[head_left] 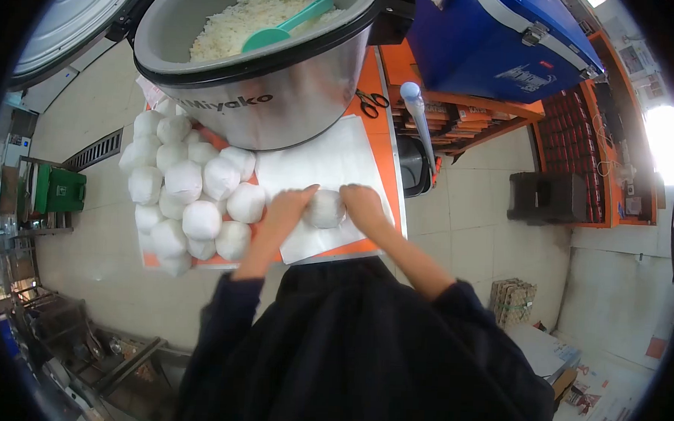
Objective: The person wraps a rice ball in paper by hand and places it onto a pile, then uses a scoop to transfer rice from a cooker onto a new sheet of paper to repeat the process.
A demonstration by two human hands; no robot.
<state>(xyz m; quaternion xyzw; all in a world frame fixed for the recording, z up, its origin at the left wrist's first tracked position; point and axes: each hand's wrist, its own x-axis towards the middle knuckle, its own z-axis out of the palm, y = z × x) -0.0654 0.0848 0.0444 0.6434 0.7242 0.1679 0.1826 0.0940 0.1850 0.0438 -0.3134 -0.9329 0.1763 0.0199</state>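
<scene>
L hand [290, 208] & R hand [361, 205] are cupping the rice ball [325, 208] from both sides, by the tabletop's [388, 160] front edge. Probably soft, light, squashy; hold its sides gently.

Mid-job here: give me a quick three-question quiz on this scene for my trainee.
1. True or false: the left hand and the right hand both touch the white ball.
2. The teal scoop rests in: A) the rice cooker; B) the blue box; C) a bucket on the floor.
3. Fill in: the pile of wrapped balls lies to the person's ____ of the white sheet.

Key: 1 true; 2 A; 3 left.
</scene>
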